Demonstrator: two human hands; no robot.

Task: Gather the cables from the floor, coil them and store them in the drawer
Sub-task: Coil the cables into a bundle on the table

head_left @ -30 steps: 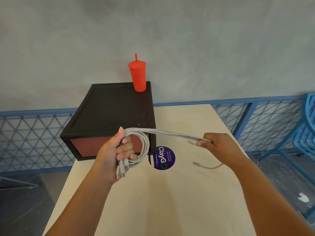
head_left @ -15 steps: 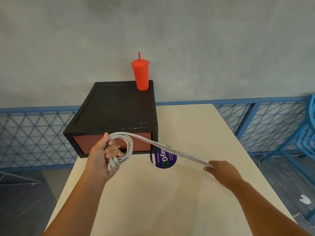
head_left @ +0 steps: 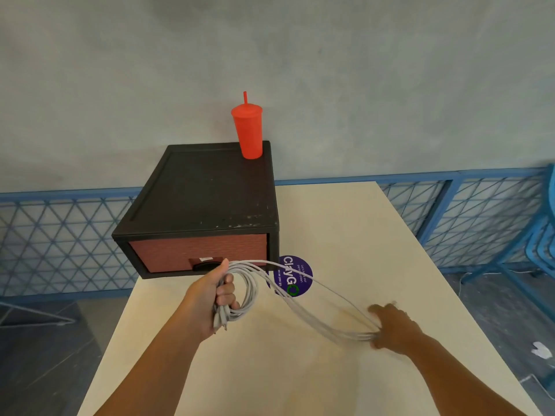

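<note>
My left hand (head_left: 214, 298) grips a coil of white cables (head_left: 250, 291) just in front of the drawer; several plug ends hang below my fist. Loose strands sweep from the coil down to my right hand (head_left: 392, 328), which pinches them low over the cream table (head_left: 345, 229); that hand is blurred. The black box with a shut reddish-brown drawer (head_left: 198, 252) stands at the table's back left, its handle recess just behind my left thumb.
A red tumbler with a straw (head_left: 248, 132) stands on the box's back right corner. A round purple sticker (head_left: 294, 276) lies on the table beside the box. Blue lattice railing (head_left: 60, 235) runs behind the table. A white cable (head_left: 468, 276) lies on the floor at right.
My right hand has swung down and toward me with the loose strands, which now sag in a wide loop. My left hand with the coil has stayed in front of the drawer.
</note>
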